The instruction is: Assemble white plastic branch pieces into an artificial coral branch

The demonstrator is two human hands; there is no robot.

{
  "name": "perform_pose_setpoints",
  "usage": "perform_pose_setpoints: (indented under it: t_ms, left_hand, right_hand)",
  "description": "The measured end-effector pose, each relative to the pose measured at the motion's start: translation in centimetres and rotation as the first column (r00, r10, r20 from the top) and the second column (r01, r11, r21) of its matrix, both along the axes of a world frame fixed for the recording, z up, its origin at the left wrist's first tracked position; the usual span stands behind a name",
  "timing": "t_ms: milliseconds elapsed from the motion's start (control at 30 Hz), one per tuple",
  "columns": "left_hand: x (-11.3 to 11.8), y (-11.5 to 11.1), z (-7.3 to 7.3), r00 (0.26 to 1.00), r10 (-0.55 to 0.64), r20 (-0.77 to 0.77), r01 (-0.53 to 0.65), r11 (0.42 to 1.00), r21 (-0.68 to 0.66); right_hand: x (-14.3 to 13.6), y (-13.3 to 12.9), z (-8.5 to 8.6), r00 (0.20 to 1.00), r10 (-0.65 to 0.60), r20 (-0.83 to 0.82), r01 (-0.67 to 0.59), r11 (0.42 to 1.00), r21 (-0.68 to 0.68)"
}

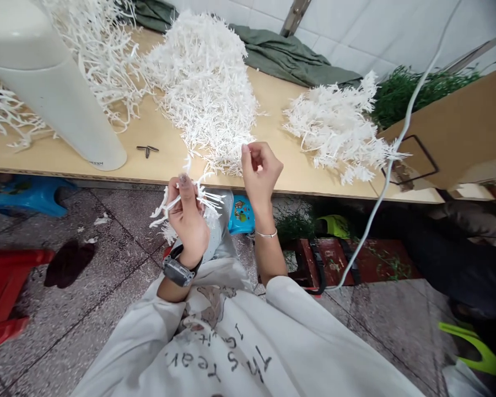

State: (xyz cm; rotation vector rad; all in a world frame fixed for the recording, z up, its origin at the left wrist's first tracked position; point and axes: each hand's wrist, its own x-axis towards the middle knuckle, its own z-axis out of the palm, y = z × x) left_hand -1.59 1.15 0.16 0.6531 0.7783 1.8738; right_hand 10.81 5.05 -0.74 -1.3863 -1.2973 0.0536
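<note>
Tan tabletop (273,105), spanning the upper frame. Below it, a light shirt (231,342) bears inverted dark lettering, apparently "This Year"; the remainder is only partly legible. A white bottle (62,94), upper left, is marked near its base with small dark print too small to read surely. A large heap of white branched plastic pieces (210,82) occupies the upper centre; a smaller white cluster (334,127) lies at upper right. At centre, the left hand (190,218) grips several white branched stems (209,198) between thumb and fingers. The right hand (262,171), beside the heap's lower edge, is curled with thumb and index finger together; whether it holds anything cannot be told. Three dark seeds (147,150) lie near the bottle.
</note>
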Motion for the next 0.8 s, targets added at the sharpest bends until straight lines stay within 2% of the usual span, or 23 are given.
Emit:
perform_pose_setpoints:
  t_ms: [67, 133, 167, 233, 300, 333, 367, 433, 500, 533, 633, 733, 767, 800]
  left_hand:
    - [0.0, 0.0, -0.4, 0.998, -0.035, -0.053, 0.034, 0.999, -0.014]
    - [0.0, 0.0, -0.7, 0.987, -0.062, -0.148, 0.065, 0.998, 0.01]
    - [-0.1, 0.1, -0.9, 0.977, -0.073, -0.2, 0.081, 0.996, 0.03]
    - [-0.3, 0.2, -0.9, 0.962, -0.103, -0.253, 0.121, 0.991, 0.058]
    - [-0.3, 0.2, -0.6, 0.966, -0.167, -0.197, 0.182, 0.981, 0.061]
    - [-0.3, 0.0, -0.4, 0.966, -0.219, -0.137, 0.228, 0.972, 0.057]
    - [-0.3, -0.2, -0.1, 0.957, -0.281, -0.072, 0.285, 0.957, 0.053]
    - [-0.1, -0.9, 0.6, 0.908, -0.414, 0.06, 0.412, 0.91, 0.05]
    - [0.0, -1.9, 1.1, 0.835, -0.518, 0.183, 0.517, 0.854, 0.062]
    - [0.0, -2.4, 1.4, 0.8, -0.552, 0.233, 0.553, 0.83, 0.071]
    - [-0.5, -3.3, 1.8, 0.738, -0.599, 0.312, 0.608, 0.79, 0.08]
    - [-1.5, -3.0, 2.0, 0.677, -0.633, 0.376, 0.661, 0.747, 0.069]
    - [-1.8, -2.7, 2.0, 0.662, -0.633, 0.401, 0.66, 0.746, 0.088]
    - [-2.1, -2.3, 1.9, 0.665, -0.618, 0.42, 0.634, 0.764, 0.12]
  right_hand:
    - [-1.9, -1.8, -0.2, 0.969, 0.204, -0.141, -0.193, 0.977, 0.09]
    - [-3.4, -3.4, -0.1, 0.888, 0.431, -0.161, -0.424, 0.902, 0.08]
    - [-3.8, -4.2, 0.0, 0.858, 0.495, -0.141, -0.494, 0.869, 0.042]
    - [-4.2, -5.3, 0.3, 0.844, 0.527, -0.102, -0.532, 0.846, -0.035]
    - [-4.1, -6.0, 0.6, 0.816, 0.562, -0.132, -0.574, 0.815, -0.078]
    - [-4.0, -6.2, 0.7, 0.772, 0.608, -0.184, -0.628, 0.775, -0.071]
    - [-3.9, -6.3, 0.6, 0.695, 0.672, -0.258, -0.701, 0.713, -0.031]
    - [-4.0, -6.2, -0.1, 0.452, 0.793, -0.408, -0.819, 0.55, 0.162]
    - [-4.3, -6.1, -0.9, 0.184, 0.869, -0.46, -0.832, 0.387, 0.398]
    - [-4.5, -6.0, -1.3, 0.083, 0.891, -0.447, -0.812, 0.321, 0.488]
    - [-4.7, -6.1, -1.6, -0.057, 0.929, -0.366, -0.77, 0.192, 0.608]
    - [-4.1, -7.3, -0.4, -0.234, 0.949, -0.212, -0.677, -0.002, 0.736]
    - [-3.7, -7.8, 0.2, -0.268, 0.949, -0.165, -0.638, -0.047, 0.768]
    - [-3.3, -8.1, 0.9, -0.251, 0.959, -0.128, -0.623, -0.059, 0.78]
